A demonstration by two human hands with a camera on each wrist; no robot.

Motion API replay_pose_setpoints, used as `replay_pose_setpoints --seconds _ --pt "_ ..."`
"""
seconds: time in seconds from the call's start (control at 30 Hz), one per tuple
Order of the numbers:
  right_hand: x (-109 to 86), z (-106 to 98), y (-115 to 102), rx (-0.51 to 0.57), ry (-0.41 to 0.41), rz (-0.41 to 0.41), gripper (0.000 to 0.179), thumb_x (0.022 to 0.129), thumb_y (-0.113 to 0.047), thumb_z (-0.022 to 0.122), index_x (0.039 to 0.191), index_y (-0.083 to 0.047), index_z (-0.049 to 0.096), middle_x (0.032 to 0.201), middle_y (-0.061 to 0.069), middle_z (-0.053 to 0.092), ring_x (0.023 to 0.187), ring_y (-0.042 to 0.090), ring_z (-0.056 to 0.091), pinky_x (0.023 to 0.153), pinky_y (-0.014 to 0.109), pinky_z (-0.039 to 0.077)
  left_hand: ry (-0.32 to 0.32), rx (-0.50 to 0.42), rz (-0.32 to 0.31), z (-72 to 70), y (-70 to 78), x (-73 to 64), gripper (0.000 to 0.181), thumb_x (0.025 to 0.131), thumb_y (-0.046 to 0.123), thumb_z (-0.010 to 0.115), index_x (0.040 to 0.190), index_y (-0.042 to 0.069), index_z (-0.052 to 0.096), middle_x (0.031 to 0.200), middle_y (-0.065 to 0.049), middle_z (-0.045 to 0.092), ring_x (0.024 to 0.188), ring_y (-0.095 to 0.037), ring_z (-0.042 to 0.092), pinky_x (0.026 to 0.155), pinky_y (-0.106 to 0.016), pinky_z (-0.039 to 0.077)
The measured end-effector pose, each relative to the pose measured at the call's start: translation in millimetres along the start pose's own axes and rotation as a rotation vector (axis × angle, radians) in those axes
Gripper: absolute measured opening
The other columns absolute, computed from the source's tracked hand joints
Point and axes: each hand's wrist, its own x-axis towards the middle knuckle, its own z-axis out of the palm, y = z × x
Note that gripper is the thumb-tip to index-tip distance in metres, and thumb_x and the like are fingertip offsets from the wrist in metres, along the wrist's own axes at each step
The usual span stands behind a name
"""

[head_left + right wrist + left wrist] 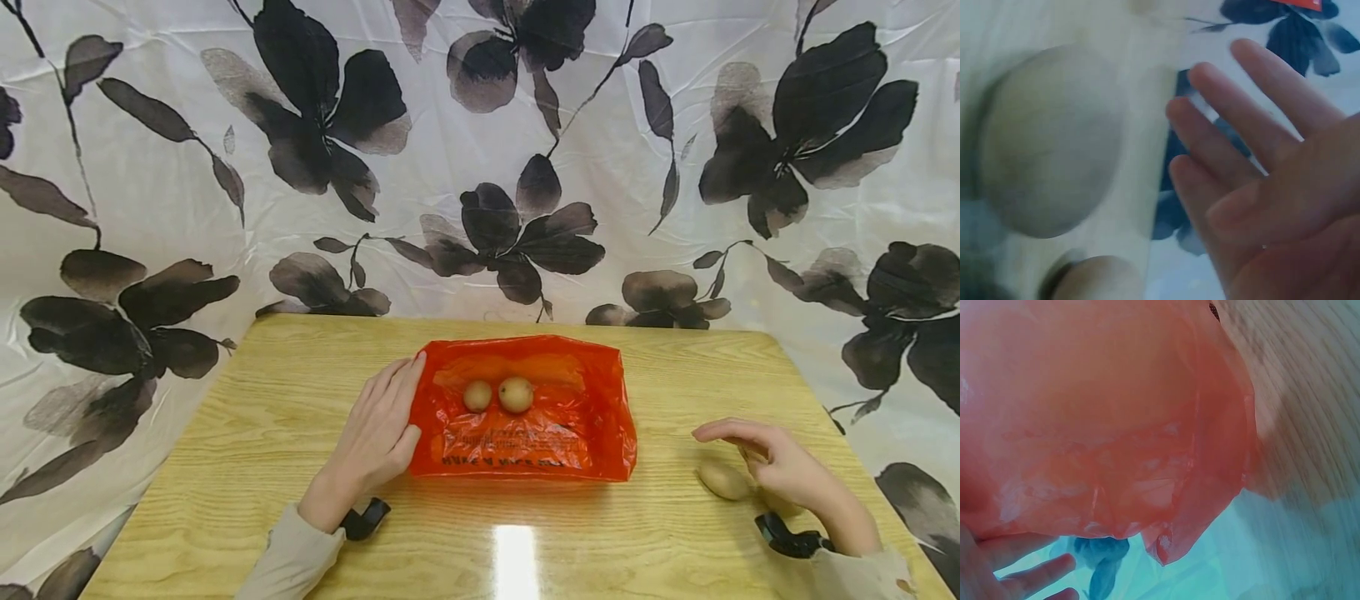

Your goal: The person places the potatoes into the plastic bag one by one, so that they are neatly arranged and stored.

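Observation:
A red plastic bag (525, 460) with dark print lies in the middle of the wooden table, its mouth spread wide. Two round potatoes (516, 395) sit side by side inside it. My left hand (375, 425) touches the bag's left side with extended fingers; in the left wrist view those fingers (1035, 572) lie by the red film (1104, 425). At the right, my right hand (787, 467) hovers with relaxed fingers, holding nothing. Below it lies an oval potato (723, 482), large in the right wrist view. Another potato (1100, 279) is partly cut off there.
The wooden table (285, 400) ends at a back edge behind the bag. A white cloth (420, 167) with dark flowers hangs behind and at both sides. Black camera straps (366, 520) are on both wrists.

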Motion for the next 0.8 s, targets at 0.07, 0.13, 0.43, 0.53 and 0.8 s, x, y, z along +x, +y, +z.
replay_pose_setpoints --seconds 0.07,0.13,0.43,0.53,0.8 --pt "-4.5 3 5 0.002 -0.039 0.005 0.087 0.050 0.033 0.029 0.120 -0.001 0.066 0.124 0.008 0.066 0.123 -0.002 0.052 0.099 0.008 0.036 -0.008 0.002 -0.003 -0.4 0.4 0.0 0.074 0.079 0.011 0.042 0.151 -0.005 0.033 0.146 -0.021 0.047 0.135 -0.039 0.039 0.111 -0.052 0.029" --pt "-8.5 5 10 -0.037 -0.055 0.000 0.090 0.044 0.030 0.031 0.120 -0.002 0.067 0.125 0.007 0.066 0.124 -0.003 0.051 0.099 0.007 0.035 -0.013 0.005 -0.005 -0.6 0.6 -0.1 0.074 0.079 0.011 0.042 0.151 -0.005 0.033 0.146 -0.021 0.047 0.135 -0.039 0.039 0.111 -0.052 0.028" --pt "-22.0 12 17 -0.016 -0.129 0.013 0.092 0.041 0.029 0.034 0.118 -0.005 0.070 0.130 0.007 0.064 0.128 -0.006 0.045 0.098 0.004 0.027 -0.012 0.022 0.007 0.4 -0.5 -1.3 0.074 0.079 0.011 0.041 0.151 -0.007 0.032 0.145 -0.023 0.047 0.134 -0.040 0.039 0.111 -0.053 0.029" --pt "-24.4 12 20 -0.021 -0.153 0.017 0.094 0.042 0.031 0.033 0.121 -0.004 0.069 0.132 0.006 0.064 0.129 -0.007 0.044 0.100 0.004 0.026 -0.013 0.028 0.012 1.0 -0.7 -1.2 0.074 0.079 0.011 0.041 0.150 -0.007 0.032 0.145 -0.023 0.047 0.135 -0.040 0.039 0.111 -0.053 0.029" --pt "-24.8 13 23 -0.017 -0.172 0.018 0.097 0.041 0.032 0.033 0.125 -0.002 0.067 0.137 0.001 0.060 0.130 -0.008 0.040 0.100 0.003 0.025 -0.012 0.031 0.012 1.6 -0.4 -0.1 0.074 0.079 0.011 0.040 0.151 -0.007 0.032 0.146 -0.023 0.046 0.135 -0.040 0.039 0.111 -0.053 0.029"
